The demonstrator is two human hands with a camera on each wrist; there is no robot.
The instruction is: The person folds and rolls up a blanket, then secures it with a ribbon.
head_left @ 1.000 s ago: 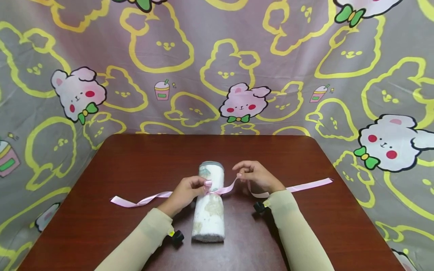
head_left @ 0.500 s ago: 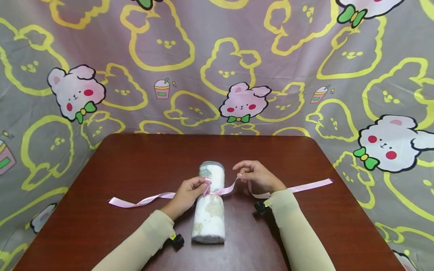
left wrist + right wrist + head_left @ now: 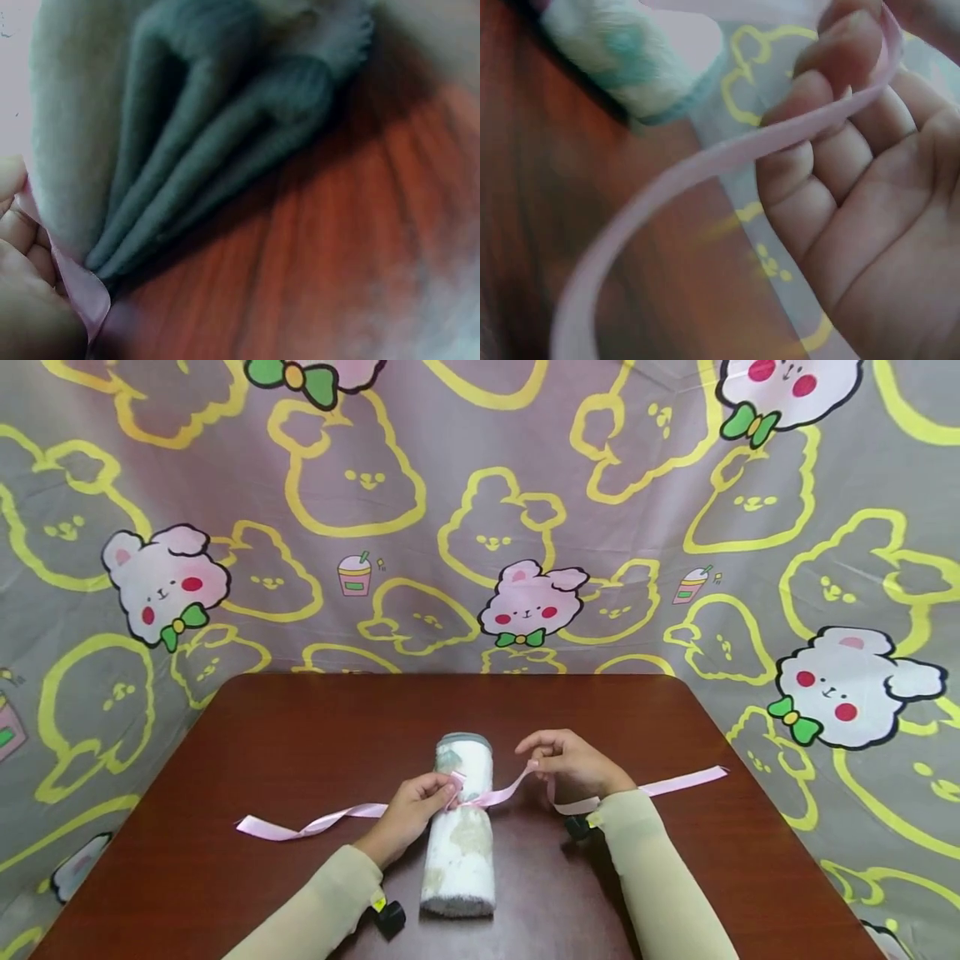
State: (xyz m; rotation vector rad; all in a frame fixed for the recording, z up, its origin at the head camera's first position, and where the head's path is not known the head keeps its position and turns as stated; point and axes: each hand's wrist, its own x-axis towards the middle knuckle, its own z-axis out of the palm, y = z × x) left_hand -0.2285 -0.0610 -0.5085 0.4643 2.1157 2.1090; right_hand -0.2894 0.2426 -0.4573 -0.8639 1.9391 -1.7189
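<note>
- Far left on my feed, one tail of the pink ribbon (image 3: 277, 829) lies twisted on the table (image 3: 322, 718). I'd worry that the twist could travel inward if that side gets pulled.
- Next comes the left hand (image 3: 408, 814), finger and thumb pinching a short piece of ribbon over the towel's left side. I judge a slip likely here: satin-looking ribbon, little of it gripped.
- In the middle, the rolled towel (image 3: 459, 860) lies on the table, its length running away from me, the ribbon crossing near its midpoint. The crossing looks unsecured to me, so uneven tension could loosen it, skew the band or roll the towel sideways. I can't see underneath.
- Right of the towel, the right hand (image 3: 573, 764) pinches ribbon at its fingertips, other fingers bent. The span to the towel sags, so a sudden tug might jerk the crossing.
- Far right, the other tail passes behind the right sleeve (image 3: 637, 839). A forearm dropping onto it could snag it; whether they touch, I can't tell.
</note>
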